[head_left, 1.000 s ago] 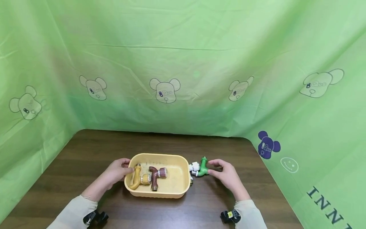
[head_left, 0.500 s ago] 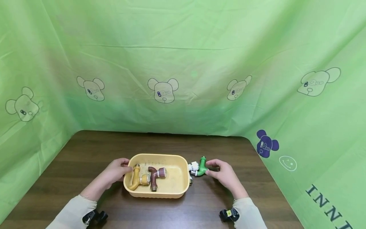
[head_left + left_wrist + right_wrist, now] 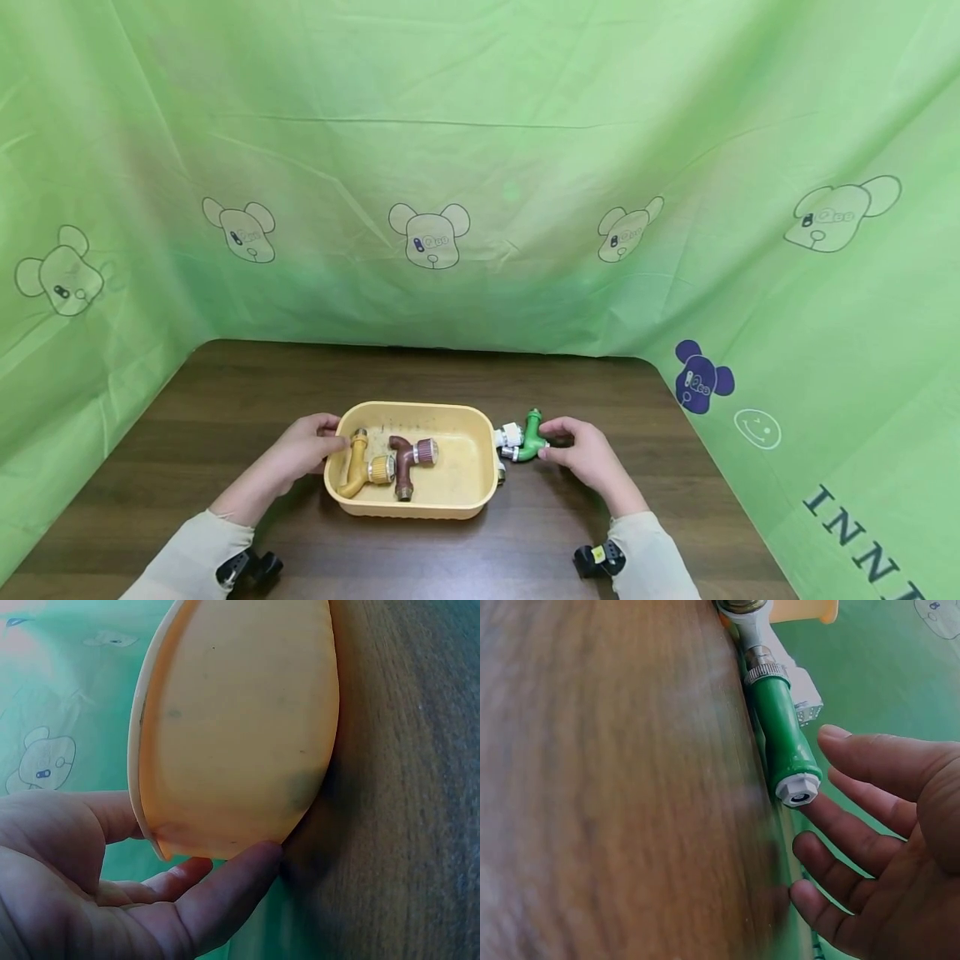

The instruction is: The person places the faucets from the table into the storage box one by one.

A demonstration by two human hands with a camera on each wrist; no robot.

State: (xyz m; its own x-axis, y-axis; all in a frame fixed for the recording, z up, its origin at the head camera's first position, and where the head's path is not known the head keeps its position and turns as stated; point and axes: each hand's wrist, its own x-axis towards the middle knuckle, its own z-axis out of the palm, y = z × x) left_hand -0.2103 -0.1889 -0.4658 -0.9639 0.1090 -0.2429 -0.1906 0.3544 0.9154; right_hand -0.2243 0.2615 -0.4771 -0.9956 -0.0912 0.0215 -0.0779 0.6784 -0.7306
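In the head view, a pale yellow plastic tub [image 3: 468, 467] sits on the table, with a yellow tap [image 3: 358, 462] and a maroon tap [image 3: 405, 467] lying inside it. My left hand [image 3: 303, 450] holds the tub's left end, thumb over the rim. The left wrist view shows fingers [image 3: 225, 900] along the tub's outer wall [image 3: 240, 727]. To the right of the tub lies a green tap [image 3: 533, 437], close against a white tap [image 3: 512, 435] that the tub partly hides. Fingers spread loosely, my right hand [image 3: 581, 454] is at the green tap's white end nut [image 3: 798, 790], thumb apart from it.
Brown wood-grain table [image 3: 420, 554] lies under everything. A green curtain [image 3: 450, 317] printed with bear heads closes off the back and both sides. Black wrist cameras sit on both forearms, the left camera [image 3: 251, 569] and the right camera [image 3: 600, 560].
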